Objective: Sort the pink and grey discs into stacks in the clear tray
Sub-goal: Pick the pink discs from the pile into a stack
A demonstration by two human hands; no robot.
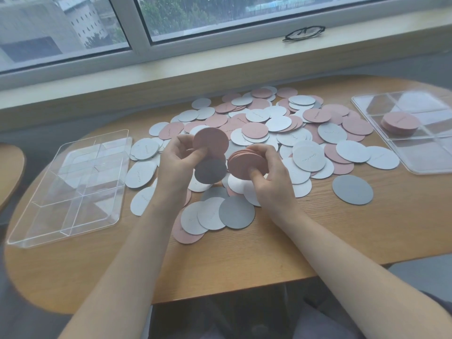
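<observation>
**One pink stack placed, most discs still loose**

One pink stack (399,123) sits in the right tray (415,165); the left tray (36,231) holds nothing. Most discs (281,123), thin, round, pink or grey, lie scattered on the table (318,236). The left hand (175,162) pinches a pink disc (210,141); the right hand (269,177) clamps a pink pile (245,162).

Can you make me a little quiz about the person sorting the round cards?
1. What colour is the stack in the right hand?
2. True or false: the left hand holds nothing.
3. Which tray already holds pink discs: A, the left tray, or B, the right tray?

Key: 1. Pink. 2. False: it pinches a pink disc and a dark grey disc. 3. B, a pink pile.
</observation>
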